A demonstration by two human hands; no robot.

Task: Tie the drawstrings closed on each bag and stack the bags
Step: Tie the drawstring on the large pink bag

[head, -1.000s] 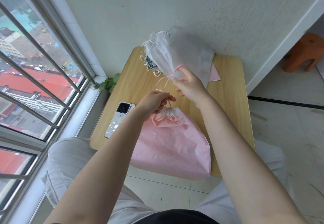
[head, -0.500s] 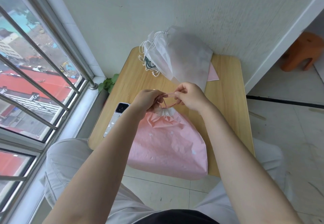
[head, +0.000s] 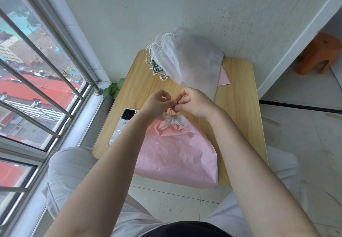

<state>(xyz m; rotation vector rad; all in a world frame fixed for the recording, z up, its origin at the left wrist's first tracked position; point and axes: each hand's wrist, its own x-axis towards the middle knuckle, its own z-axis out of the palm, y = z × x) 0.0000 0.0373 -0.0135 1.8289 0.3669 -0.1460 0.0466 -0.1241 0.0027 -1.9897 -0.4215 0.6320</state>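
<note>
A pink drawstring bag (head: 177,155) lies on the small wooden table (head: 238,107), its mouth gathered tight and pointing away from me, its lower end hanging over the table's near edge. Just above the gathered mouth, my left hand (head: 157,103) and my right hand (head: 192,101) meet fingertip to fingertip, each pinching the thin pink drawstring (head: 173,111). A stack of white translucent drawstring bags (head: 188,60) rests at the table's far side against the wall, with white cords trailing at its left end.
A phone (head: 122,125) lies on the table's left part beside my left forearm. A pink sheet corner (head: 224,79) pokes out under the white bags. A barred window is to the left, a small plant (head: 112,88) by the sill, an orange stool (head: 320,53) at far right.
My right hand came back from the far side, where it held the string stretched out, and now meets my left hand right above the bag's mouth. The bag stays put.
</note>
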